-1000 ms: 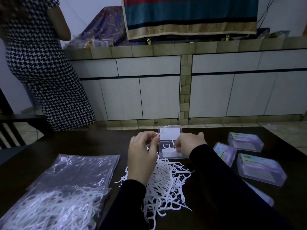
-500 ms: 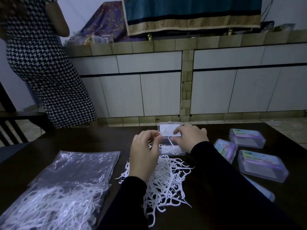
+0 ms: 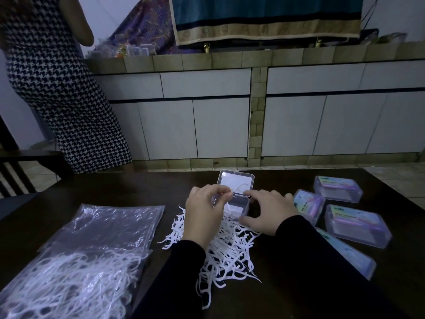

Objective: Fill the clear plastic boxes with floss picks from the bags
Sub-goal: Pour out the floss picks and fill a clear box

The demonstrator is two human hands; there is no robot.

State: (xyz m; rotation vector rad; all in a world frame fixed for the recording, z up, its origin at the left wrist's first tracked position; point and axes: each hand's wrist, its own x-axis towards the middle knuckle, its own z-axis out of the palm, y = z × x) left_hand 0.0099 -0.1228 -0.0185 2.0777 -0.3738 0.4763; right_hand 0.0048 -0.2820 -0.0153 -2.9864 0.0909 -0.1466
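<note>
The left hand [image 3: 203, 215] is pinching one pick [image 3: 238, 188] over the open box [image 3: 239, 204], its long axis slanting toward the lid. The right hand [image 3: 268, 209], fingers spread, is steadying the box beyond the pile [image 3: 230, 249] on the bench [image 3: 138, 189].

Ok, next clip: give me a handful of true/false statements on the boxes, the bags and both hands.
1. The open clear box has its lid up. True.
2. The left hand pinches a floss pick over the open box. True.
3. The right hand is lifting a closed box. False: it rests at the open box's right side; the closed boxes lie apart to the right.
4. Both bags are empty. False: the near bag holds picks; the far bag looks empty.
5. Loose picks lie heaped on the table. True.
</note>
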